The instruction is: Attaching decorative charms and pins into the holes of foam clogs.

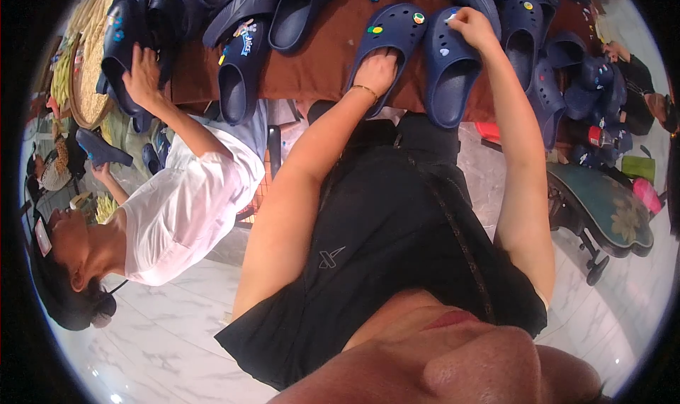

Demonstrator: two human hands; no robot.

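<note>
Two navy clogs lie side by side on the brown-covered table in front of me. My left hand reaches into the foot opening of the left clog, its fingertips hidden inside. That clog bears a yellow-green charm and a round white-rimmed charm. At the toe of the right clog, my right hand pinches a small pale-blue charm against the upper. A whitish charm sits lower on the same clog.
Several more navy clogs crowd the brown tabletop. To my left, a co-worker in a white shirt has one hand at a clog. A floral-patterned chair stands at the right, with another person beyond.
</note>
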